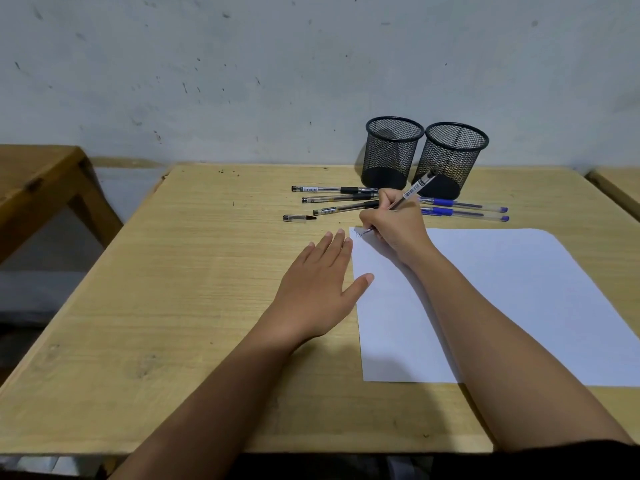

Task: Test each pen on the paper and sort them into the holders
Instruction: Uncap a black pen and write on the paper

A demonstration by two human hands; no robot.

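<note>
My right hand (393,225) grips a black pen (417,188) with its tip on the top left corner of the white paper (502,299), where a few ink strokes show. My left hand (320,284) lies flat on the table, fingers spread, its thumb touching the paper's left edge. Three black pens (332,199) lie side by side beyond the paper, and a loose black cap (298,218) rests to their left. Two blue pens (464,209) lie to the right. Two black mesh holders (393,152) (453,159) stand at the back, both apparently empty.
The wooden table (207,306) ends at a grey wall behind the holders. A second wooden table (38,181) stands to the left across a gap, and the corner of another (620,188) shows at the right.
</note>
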